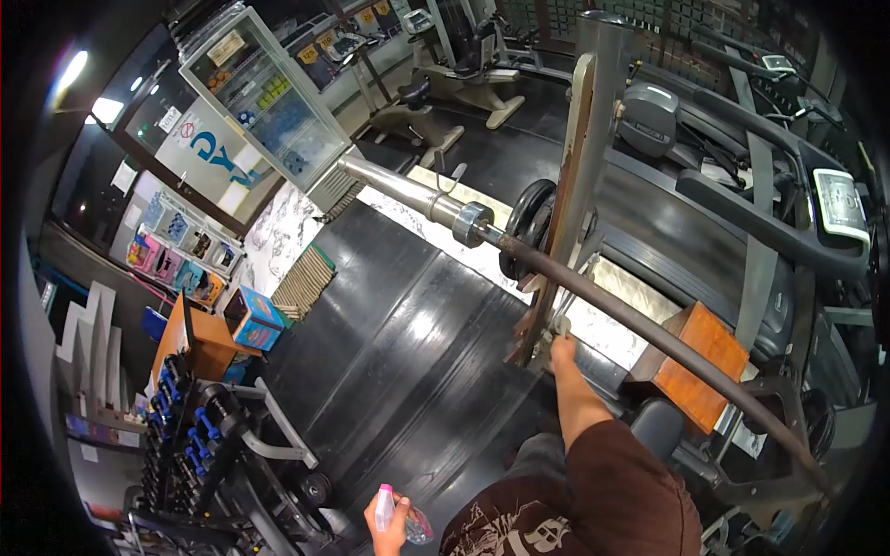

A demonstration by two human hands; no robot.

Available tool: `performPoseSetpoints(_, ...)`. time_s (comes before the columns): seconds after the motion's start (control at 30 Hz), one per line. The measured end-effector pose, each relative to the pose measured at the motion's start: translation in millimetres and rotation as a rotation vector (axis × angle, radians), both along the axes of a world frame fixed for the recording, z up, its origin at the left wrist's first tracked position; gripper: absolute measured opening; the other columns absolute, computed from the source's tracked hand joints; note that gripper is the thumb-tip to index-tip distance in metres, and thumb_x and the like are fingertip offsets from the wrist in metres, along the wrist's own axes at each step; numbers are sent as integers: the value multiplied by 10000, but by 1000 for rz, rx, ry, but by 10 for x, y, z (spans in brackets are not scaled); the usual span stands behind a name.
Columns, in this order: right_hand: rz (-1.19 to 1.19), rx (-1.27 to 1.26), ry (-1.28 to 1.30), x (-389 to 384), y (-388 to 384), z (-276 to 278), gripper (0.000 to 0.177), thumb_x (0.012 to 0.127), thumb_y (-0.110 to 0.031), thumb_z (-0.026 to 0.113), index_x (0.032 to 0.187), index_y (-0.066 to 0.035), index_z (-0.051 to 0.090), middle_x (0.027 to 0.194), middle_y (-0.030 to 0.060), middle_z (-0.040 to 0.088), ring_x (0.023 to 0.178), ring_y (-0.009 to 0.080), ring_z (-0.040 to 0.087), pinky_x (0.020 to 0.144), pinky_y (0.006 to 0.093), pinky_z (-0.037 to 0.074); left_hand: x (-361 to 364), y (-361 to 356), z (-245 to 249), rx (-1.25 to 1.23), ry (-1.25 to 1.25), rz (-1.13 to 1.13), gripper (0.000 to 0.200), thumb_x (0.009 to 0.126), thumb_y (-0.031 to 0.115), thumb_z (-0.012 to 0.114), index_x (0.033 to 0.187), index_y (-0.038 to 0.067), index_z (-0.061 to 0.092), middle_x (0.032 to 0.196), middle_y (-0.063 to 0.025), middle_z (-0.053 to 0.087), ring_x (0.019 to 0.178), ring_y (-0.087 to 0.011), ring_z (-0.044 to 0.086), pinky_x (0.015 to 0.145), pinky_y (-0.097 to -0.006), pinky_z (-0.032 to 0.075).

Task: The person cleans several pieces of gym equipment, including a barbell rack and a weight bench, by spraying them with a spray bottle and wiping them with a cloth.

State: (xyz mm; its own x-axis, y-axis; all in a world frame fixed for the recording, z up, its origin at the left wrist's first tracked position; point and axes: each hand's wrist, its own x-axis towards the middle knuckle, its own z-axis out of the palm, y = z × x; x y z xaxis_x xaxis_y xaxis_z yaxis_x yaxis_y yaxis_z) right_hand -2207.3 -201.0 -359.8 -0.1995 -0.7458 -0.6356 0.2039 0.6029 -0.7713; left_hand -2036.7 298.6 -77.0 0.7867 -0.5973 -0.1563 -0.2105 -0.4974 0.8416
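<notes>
A clear spray bottle with a pink top is in my left hand, low in the view, with the fingers wrapped round it. My right hand reaches forward and is closed on a greyish cloth, against the lower part of a rusty metal rack upright. A long barbell crosses above my right arm, its silver sleeve pointing to the upper left. Black weight plates hang beside the upright.
Treadmills stand at the right, exercise bikes at the top. A wooden box is right of my arm. A dumbbell rack stands lower left, a glass-door fridge upper left. Black matting covers the floor.
</notes>
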Motion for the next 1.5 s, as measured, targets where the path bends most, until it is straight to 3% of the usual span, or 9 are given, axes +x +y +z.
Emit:
performPoseSetpoints(0.2, -195, 100, -139, 448, -87, 84, 348, 975, -101, 492, 1297, -10, 587, 1114, 148, 656, 978, 280, 656, 834, 433, 536, -257, -405, 429, -140, 205, 106, 113, 899, 40, 665, 912, 12, 556, 692, -59, 578, 522, -150, 568, 505, -297, 482)
performPoseSetpoints(0.53, 85, -64, -749, -464, 167, 2479, 340, 1003, -7, 460, 1329, -12, 555, 1281, 136, 626, 1157, 268, 616, 1002, 386, 485, -80, -1373, 772, -253, 417, 47, 115, 875, 3, 647, 916, -6, 540, 670, -92, 603, 525, -191, 619, 513, -330, 509)
performPoseSetpoints(0.77, -75, 31, -242, -745, 10, 801, 371, 958, -39, 472, 1315, -20, 572, 1229, 140, 640, 1063, 250, 649, 901, 380, 531, -122, -1569, 861, -337, 351, -13, 131, 874, 21, 670, 912, -4, 547, 704, -82, 596, 542, -185, 622, 534, -322, 514)
performPoseSetpoints(0.87, -17, 38, 16, -558, 49, 261, 336, 936, -84, 506, 1249, -95, 627, 1041, 72, 681, 794, 179, 647, 539, 328, 496, -196, -1527, 884, -349, 385, -7, 133, 874, 21, 671, 913, -3, 546, 718, -84, 593, 542, -190, 622, 526, -325, 516)
performPoseSetpoints(1.1, 22, 219, -237, 186, -257, -52, 202, 982, -136, 506, 1112, -62, 642, 952, 77, 628, 645, 171, 567, 468, 393, 414, -379, -1487, 948, -453, 441, 110, 163, 873, 47, 683, 938, 6, 538, 715, -97, 595, 529, -207, 610, 510, -332, 503)
performPoseSetpoints(1.2, 44, 424, -445, 21, -388, 218, 179, 998, -192, 550, 1111, -89, 644, 1008, 78, 642, 754, 204, 625, 562, 419, 502, -343, -1545, 817, -456, 445, 111, 166, 878, 56, 683, 946, 7, 539, 704, -99, 593, 533, -211, 610, 510, -337, 499)
performPoseSetpoints(1.3, 93, 172, -713, -222, -268, 1767, 186, 1016, -249, 564, 1113, -114, 648, 1040, 70, 667, 924, 217, 653, 748, 418, 550, -347, -1768, 738, -463, 523, 92, 161, 882, 55, 680, 948, 8, 541, 693, -100, 593, 536, -210, 610, 516, -340, 499)
performPoseSetpoints(1.33, 129, 180, -677, -362, -264, 1819, 180, 1021, -255, 562, 1116, -129, 647, 1123, 65, 670, 1067, 229, 636, 918, 407, 527, -359, -1860, 725, -448, 539, 77, 161, 882, 55, 681, 948, 9, 542, 690, -101, 593, 536, -209, 609, 518, -340, 499)
performPoseSetpoints(1.5, 65, -215, -698, -866, -432, 1653, 223, 1005, -216, 562, 1196, -120, 622, 1169, 47, 670, 1078, 225, 641, 954, 381, 520, -417, -2161, 614, -464, 561, 3, 148, 884, 57, 683, 933, 7, 552, 692, -97, 599, 535, -204, 606, 532, -335, 497)
